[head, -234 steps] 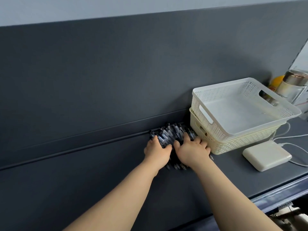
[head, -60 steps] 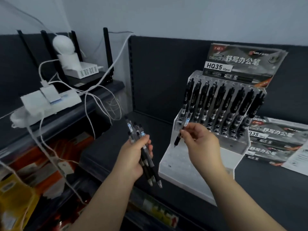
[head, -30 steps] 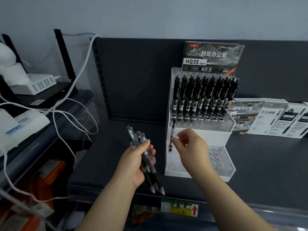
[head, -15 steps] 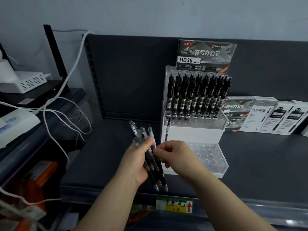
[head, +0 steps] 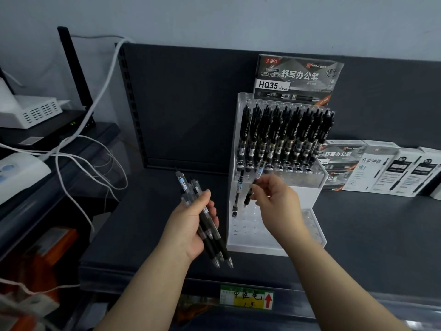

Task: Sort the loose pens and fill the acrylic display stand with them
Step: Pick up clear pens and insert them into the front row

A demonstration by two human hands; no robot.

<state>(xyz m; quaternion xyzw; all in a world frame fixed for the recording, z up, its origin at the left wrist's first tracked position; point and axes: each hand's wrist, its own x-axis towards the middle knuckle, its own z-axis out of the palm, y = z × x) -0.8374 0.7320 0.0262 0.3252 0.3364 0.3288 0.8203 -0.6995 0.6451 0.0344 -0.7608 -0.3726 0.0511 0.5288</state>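
Note:
The clear acrylic display stand [head: 310, 237] stands on the dark shelf, its upper tier packed with several black pens [head: 284, 137]. One pen [head: 238, 192] stands alone at the left of the lower tier. My left hand [head: 191, 225] is shut on a bundle of pens [head: 207, 225], tips pointing down toward me. My right hand [head: 276, 197] pinches a single pen [head: 253, 187], tilted, its tip just above the lower tier's holes beside the lone pen.
Boxes of pens [head: 381, 170] lie on the shelf right of the stand. A header card [head: 298, 80] tops the stand. To the left are a router [head: 31, 113], a white power strip [head: 19, 173] and loose white cables [head: 95, 163]. A price label [head: 245, 297] marks the shelf edge.
My right hand has drawn one pen out of the left hand's bundle and carried it up and right over the stand's lower tier. The left hand stays put with its bundle.

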